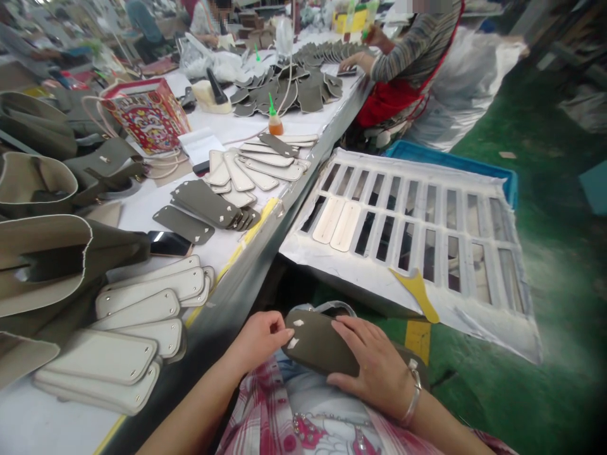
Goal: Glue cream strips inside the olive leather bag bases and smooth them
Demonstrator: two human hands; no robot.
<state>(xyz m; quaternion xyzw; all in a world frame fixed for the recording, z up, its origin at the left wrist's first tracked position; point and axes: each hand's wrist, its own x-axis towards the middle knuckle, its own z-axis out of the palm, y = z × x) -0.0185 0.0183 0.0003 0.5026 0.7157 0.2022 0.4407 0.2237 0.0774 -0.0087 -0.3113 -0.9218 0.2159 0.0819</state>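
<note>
- Across the person's lap lies a dark olive, flat, leather-like piece with a rounded end (315,341), directly under both hands; two small white diamond-shaped marks sit at that end.
- Its long axis runs left to right, sloping slightly toward the body on the right; the far right end is hidden by the hand and wrist.
- The left hand (263,339) is nearer the rounded end: fingers curled, thumb tip touching the edge, though I cannot tell whether it pinches.
- The right hand (372,357) spans the piece from above and holds it, fingers toward the far edge, thumb by the near one.
- Left of the lap, the white-covered table (21,420) carries fanned white rounded strips (102,354) and, farther off, stacked olive strips (206,201).
- Ahead and right stands a white slotted frame (360,279) bearing a yellow scraper (416,292), above the green floor (559,291).
</note>
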